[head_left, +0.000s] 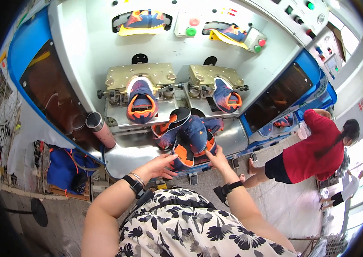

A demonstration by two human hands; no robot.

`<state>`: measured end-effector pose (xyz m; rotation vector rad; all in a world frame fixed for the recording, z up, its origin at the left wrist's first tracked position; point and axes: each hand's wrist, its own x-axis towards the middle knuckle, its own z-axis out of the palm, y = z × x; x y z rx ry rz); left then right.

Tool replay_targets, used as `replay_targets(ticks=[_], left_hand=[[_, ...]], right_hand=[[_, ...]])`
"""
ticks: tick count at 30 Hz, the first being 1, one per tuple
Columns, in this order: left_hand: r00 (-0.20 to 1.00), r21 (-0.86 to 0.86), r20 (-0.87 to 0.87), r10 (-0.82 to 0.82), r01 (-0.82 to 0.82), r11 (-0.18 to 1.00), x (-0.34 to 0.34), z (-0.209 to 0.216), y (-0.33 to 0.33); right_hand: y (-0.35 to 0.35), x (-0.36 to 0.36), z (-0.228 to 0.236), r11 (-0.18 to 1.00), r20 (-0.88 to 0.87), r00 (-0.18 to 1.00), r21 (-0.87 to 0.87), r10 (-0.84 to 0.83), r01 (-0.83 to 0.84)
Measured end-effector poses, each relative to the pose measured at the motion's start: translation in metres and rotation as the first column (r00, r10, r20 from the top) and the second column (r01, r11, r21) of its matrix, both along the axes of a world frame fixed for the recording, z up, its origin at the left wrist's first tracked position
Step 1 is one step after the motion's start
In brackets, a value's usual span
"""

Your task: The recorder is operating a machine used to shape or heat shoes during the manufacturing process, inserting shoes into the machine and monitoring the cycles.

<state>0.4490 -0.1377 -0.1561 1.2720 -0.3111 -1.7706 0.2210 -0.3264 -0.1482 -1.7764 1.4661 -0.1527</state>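
Observation:
In front of me, a small pile of navy-and-orange shoe uppers [195,133] lies on the metal ledge, with orange linings showing. My left hand [163,166] is at the near left of the pile, fingers apart, its thumb close to the nearest upper's orange lining [184,156]. On the other side my right hand [216,157] pinches the edge of an upper between thumb and fingers. Beyond the pile, one shoe upper [142,102] sits on the left machine station and another [225,96] on the right one.
A pink tumbler [101,130] stands left on the metal ledge [132,160]. Two more shoes on yellow supports [140,31] sit in wall slots, near green and red buttons [191,31]. A blue bag [68,169] is at lower left. A person in red [314,147] works at right.

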Motion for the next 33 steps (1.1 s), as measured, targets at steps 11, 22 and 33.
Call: replay_targets(ticks=[11, 22, 33], left_hand=[[0.834, -0.069, 0.524, 0.171, -0.159, 0.985, 0.027, -0.031, -0.019], [0.922, -0.053, 0.363, 0.135, -0.124, 0.991, 0.008, -0.047, -0.024], [0.516, 0.226, 0.733, -0.443, 0.430, 0.874, 0.020, 0.057, -0.005]], right_hand=[[-0.032, -0.018, -0.012, 0.937, -0.007, 0.996, -0.339, -0.089, 0.082], [0.005, -0.059, -0.073, 0.943, 0.366, 0.927, -0.276, -0.075, 0.185], [0.010, -0.130, -0.034, 0.917, 0.407, 0.902, -0.289, -0.142, 0.275]])
